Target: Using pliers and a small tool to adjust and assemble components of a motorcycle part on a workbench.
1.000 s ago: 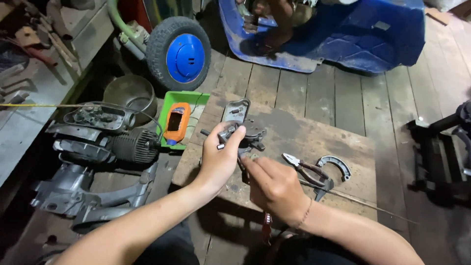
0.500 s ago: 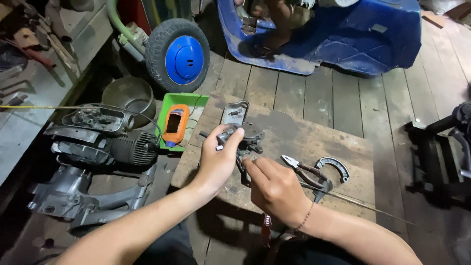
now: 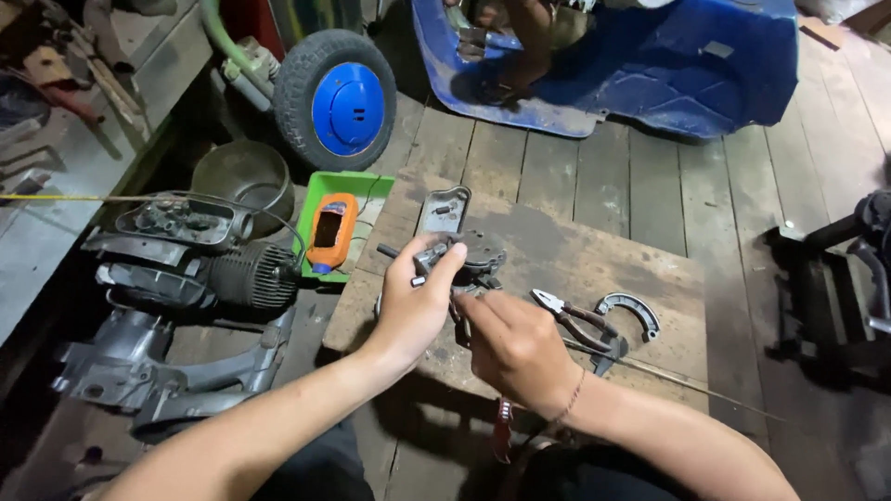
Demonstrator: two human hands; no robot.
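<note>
My left hand (image 3: pixel 413 306) grips a small grey metal mechanical part (image 3: pixel 464 255) with a stub shaft, holding it just above a worn wooden board (image 3: pixel 557 260). My right hand (image 3: pixel 515 348) is closed around a thin tool whose tip meets the underside of that part; the tool's red handle (image 3: pixel 502 429) shows below my wrist. A flat grey metal cover (image 3: pixel 443 210) lies on the board just beyond the part. Pliers (image 3: pixel 571 317) and a curved brake shoe (image 3: pixel 631 311) rest on the board to the right of my hands.
A green tray (image 3: pixel 371 186) holding an orange meter (image 3: pixel 331 232) sits left of the board. An engine block (image 3: pixel 186 269), a metal bowl (image 3: pixel 243 176), a blue-hubbed wheel (image 3: pixel 339 97), a blue scooter body panel (image 3: pixel 687 65) and a black frame (image 3: pixel 840 288) surround the plank floor.
Both hands stay on the part with only slight shifts; the view has edged a little. Nothing was picked up or let go.
</note>
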